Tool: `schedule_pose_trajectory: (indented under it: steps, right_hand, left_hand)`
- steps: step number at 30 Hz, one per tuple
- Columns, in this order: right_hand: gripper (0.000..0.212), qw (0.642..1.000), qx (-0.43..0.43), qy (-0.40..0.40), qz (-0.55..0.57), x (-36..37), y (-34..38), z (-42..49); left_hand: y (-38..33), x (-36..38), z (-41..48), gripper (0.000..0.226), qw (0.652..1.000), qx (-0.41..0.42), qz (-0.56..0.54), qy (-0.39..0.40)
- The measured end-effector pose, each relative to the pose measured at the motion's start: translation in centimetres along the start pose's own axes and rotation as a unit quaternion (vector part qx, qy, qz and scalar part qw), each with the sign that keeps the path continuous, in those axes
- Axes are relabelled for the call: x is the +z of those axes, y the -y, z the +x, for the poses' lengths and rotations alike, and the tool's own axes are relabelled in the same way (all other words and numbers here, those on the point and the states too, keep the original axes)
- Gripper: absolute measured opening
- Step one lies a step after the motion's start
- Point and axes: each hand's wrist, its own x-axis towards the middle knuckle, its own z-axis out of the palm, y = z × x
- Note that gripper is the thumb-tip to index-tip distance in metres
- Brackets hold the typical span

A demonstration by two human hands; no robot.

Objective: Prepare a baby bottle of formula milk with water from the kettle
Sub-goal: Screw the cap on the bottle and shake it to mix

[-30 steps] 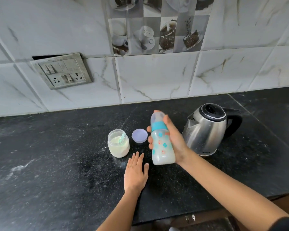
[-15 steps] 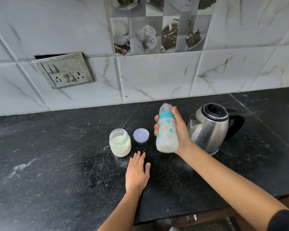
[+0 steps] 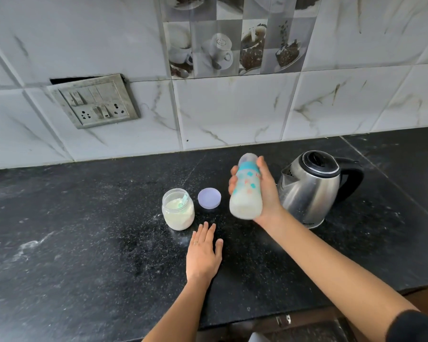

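Observation:
My right hand [image 3: 267, 191] grips a capped baby bottle [image 3: 245, 191] with a teal collar, holding it upright above the black counter [image 3: 84, 243]. White milk fills the bottle's lower part. Just right of the bottle stands a steel kettle [image 3: 311, 191] with a black lid and handle. An open jar of formula powder [image 3: 178, 209] with a scoop inside sits to the bottle's left, its lilac lid [image 3: 209, 198] lying beside it. My left hand [image 3: 203, 255] rests flat on the counter in front of the jar, fingers straight.
A tiled wall rises behind the counter, with a switch and socket plate [image 3: 94, 102] at the left. Spilled powder dusts the counter around the jar. The counter's front edge runs below my arms.
The bottle in my right hand rose from one second ago and its lower end has swung slightly; it looks blurred with motion. My left hand stays flat in place.

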Motion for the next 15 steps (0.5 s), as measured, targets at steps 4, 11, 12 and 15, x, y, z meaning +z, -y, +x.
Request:
schedule_pose_trajectory:
  steps: [4, 11, 12, 15]
  right_hand:
    - [0.047, 0.998, 0.003, 0.015, -0.062, -0.4, -0.8, -0.7]
    - [0.047, 0.999, -0.031, -0.004, -0.006, -0.4, 0.6, -0.2]
    - [0.047, 0.999, -0.028, 0.004, -0.03, -0.4, 0.0, -0.5]
    - [0.042, 0.994, -0.013, 0.012, -0.112, -0.3, -1.2, -1.8]
  left_hand:
    - [0.1, 0.0, -0.1, 0.052, 1.0, 0.001, 0.004, 0.005]
    - [0.1, 0.1, 0.0, 0.052, 1.0, -0.002, 0.0, 0.0]
    - [0.0, 0.0, 0.0, 0.052, 1.0, -0.002, 0.001, 0.0]
    - [0.1, 0.1, 0.0, 0.052, 1.0, 0.0, 0.008, 0.003]
